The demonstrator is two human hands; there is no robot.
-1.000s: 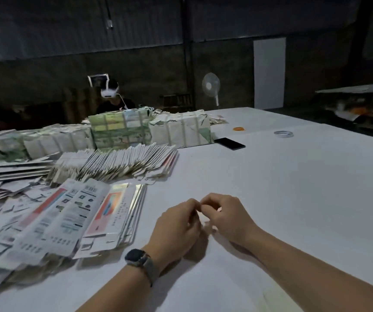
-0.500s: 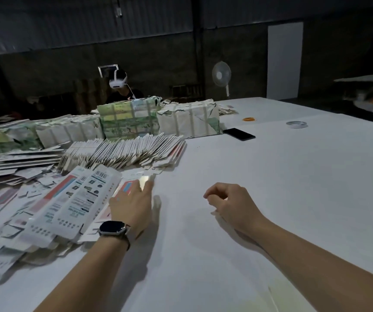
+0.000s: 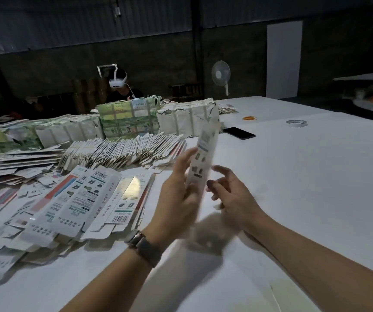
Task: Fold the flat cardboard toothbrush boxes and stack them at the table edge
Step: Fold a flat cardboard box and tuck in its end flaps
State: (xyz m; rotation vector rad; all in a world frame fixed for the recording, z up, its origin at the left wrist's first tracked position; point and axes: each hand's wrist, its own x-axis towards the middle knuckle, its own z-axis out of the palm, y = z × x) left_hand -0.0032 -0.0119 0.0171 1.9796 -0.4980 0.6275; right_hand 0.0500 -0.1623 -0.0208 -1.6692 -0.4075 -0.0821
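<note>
Holding one flat white printed cardboard toothbrush box [image 3: 203, 163] upright at frame centre, I grip its lower half in my left hand [image 3: 178, 199] so the creases face me, while my right hand [image 3: 230, 194], fingers spread and holding nothing, waits just beside it above the white worktop [image 3: 304, 176].

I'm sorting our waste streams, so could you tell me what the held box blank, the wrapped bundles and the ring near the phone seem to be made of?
Box blank: thin printed card, faintly glossy; it stands stiff in the left hand.
Bundles: paper wrap, matte; creased, torn at the corners, crossed by pale bands, perhaps tape.
Ring: probably a tape roll, shiny rim; too small to be certain.
</note>
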